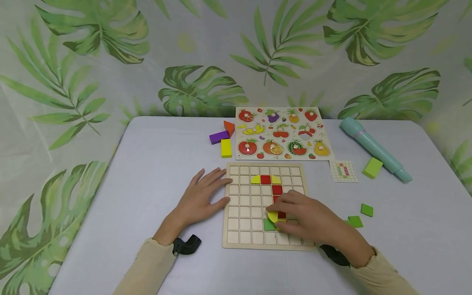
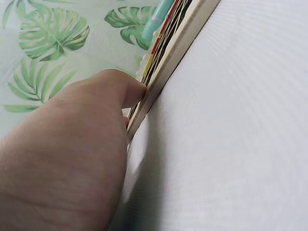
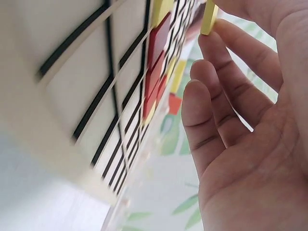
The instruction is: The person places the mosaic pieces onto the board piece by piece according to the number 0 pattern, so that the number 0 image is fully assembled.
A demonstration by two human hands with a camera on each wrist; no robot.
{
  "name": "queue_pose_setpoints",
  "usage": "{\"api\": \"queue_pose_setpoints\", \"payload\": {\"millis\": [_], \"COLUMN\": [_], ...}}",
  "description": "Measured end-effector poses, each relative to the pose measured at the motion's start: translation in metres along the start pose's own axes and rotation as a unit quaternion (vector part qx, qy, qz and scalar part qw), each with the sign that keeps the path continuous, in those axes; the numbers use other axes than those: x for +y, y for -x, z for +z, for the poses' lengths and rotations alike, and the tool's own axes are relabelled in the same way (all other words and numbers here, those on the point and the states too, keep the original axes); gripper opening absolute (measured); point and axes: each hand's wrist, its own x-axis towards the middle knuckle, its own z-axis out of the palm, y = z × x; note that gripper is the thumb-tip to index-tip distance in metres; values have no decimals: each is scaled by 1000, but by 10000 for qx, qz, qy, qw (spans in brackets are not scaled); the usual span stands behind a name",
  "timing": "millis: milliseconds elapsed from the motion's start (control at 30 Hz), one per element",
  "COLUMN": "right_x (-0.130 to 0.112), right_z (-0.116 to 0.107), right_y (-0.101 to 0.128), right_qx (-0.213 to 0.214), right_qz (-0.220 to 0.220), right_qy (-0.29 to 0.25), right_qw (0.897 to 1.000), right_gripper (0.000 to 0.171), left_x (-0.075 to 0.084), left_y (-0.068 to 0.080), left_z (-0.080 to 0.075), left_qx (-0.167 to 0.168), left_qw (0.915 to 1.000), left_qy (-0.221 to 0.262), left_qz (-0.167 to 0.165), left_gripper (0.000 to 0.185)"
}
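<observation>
A wooden grid board (image 1: 245,237) lies in front of me. My left hand (image 1: 200,200) rests along its left edge, fingertips and thumb touching the rim. Over the board's lower middle, my right hand (image 1: 304,215) pinches a yellow piece with a curved edge (image 1: 273,216) between thumb and fingertips. The right wrist view shows that piece (image 3: 208,19) edge-on, held above the grid. Set in the cells are red squares (image 1: 265,179), yellow curved pieces (image 1: 255,179) and a green square (image 1: 269,225) right below the held piece. My right fingers partly cover the red column.
Behind the board lies a fruit puzzle (image 1: 284,133), with purple (image 1: 219,137), yellow (image 1: 226,148) and orange-red (image 1: 229,128) blocks to its left. Right of it are a pattern card (image 1: 344,171), a green block (image 1: 372,168), a teal tube (image 1: 376,149) and green squares (image 1: 366,210).
</observation>
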Motion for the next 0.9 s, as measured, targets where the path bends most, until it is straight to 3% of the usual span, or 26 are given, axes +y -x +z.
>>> {"api": "queue_pose_setpoints", "payload": {"millis": [133,433,900], "right_x": [-5,-16,-17], "right_z": [7,20,24], "right_y": [-9,-23,-26], "right_qx": [12,-271,-452], "right_qz": [-231,-277,-273], "right_qy": [-17,-55,-26], "right_qw": [9997,9992,9986], "right_gripper": [34,33,32], "left_x": [0,0,0], "left_y": [0,0,0], "left_z": [0,0,1], "left_qx": [-39,-62,-61], "left_qw": [10000,10000,10000], "left_qy": [-16,-31,-33], "left_qz": [-9,-21,-41], "left_gripper": [52,52,52]}}
